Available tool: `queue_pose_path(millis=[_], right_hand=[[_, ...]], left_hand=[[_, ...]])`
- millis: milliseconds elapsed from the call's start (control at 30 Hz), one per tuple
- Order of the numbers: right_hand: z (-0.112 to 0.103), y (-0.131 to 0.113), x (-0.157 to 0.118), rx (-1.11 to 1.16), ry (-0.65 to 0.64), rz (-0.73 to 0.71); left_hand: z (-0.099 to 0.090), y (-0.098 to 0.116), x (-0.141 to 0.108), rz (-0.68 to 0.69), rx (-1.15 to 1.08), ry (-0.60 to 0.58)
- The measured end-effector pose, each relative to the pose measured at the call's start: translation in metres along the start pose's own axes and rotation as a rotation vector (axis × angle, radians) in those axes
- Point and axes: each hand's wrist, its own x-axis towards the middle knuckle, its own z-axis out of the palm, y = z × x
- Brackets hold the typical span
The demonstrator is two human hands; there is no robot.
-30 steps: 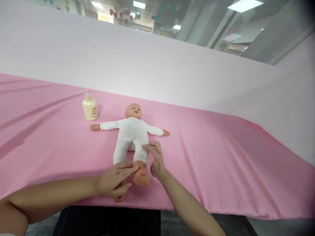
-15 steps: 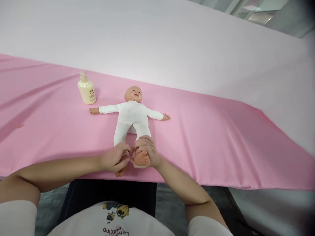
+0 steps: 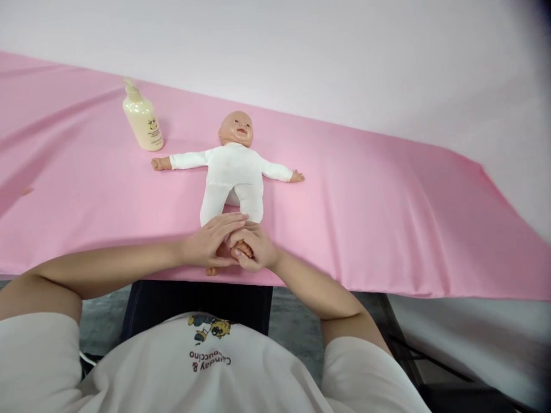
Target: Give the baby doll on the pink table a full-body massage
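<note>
A baby doll (image 3: 235,166) with a white cloth body lies on its back on the pink cloth, arms spread and feet toward me. My right hand (image 3: 256,245) is wrapped round the doll's foot on the right, whose toes show between thumb and fingers. Against the same foot and lower leg rests my left hand (image 3: 212,240), its fingers stretched over the ankle and touching my right hand. The doll's other foot (image 3: 210,271) pokes out below my left hand.
A cream pump bottle (image 3: 145,123) stands beyond the doll's outstretched arm on the left. The pink cloth (image 3: 365,212) covers the table, with folds at both sides. Its front edge runs just below my hands. A white wall (image 3: 327,51) rises behind.
The view has tilted down, so everything sits higher. My left hand has gone from bent fingers beside the foot to stretched fingers over it. My right thumb now lies across the sole.
</note>
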Motion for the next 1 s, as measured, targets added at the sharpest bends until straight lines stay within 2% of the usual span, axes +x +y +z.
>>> queue_pose_path(millis=[267, 433, 567, 633, 700, 800, 900, 1000], right_hand=[[0.002, 0.011, -0.009, 0.139, -0.032, -0.005], [-0.004, 0.021, -0.011, -0.019, -0.141, -0.017], [0.002, 0.020, -0.006, -0.155, -0.213, -0.162], [0.007, 0.018, -0.004, -0.202, -0.267, -0.172], [0.011, 0.016, -0.003, -0.226, -0.289, -0.158], [0.012, 0.014, -0.004, -0.231, -0.202, -0.188], [0.006, 0.013, -0.004, -0.206, -0.082, -0.161], [-0.003, 0.011, -0.004, -0.110, -0.052, -0.114]], left_hand=[[0.000, 0.000, -0.001, -0.033, -0.011, -0.080], [-0.002, -0.004, 0.000, -0.001, -0.066, -0.008], [-0.006, -0.001, 0.005, -0.139, -0.209, 0.027], [-0.008, 0.001, 0.006, -0.174, -0.222, 0.014], [-0.009, 0.002, 0.007, -0.153, -0.206, -0.007], [-0.010, 0.000, 0.007, -0.076, -0.195, -0.023], [-0.009, -0.004, 0.006, 0.029, -0.186, -0.042], [-0.008, -0.006, 0.005, 0.059, -0.156, -0.054]])
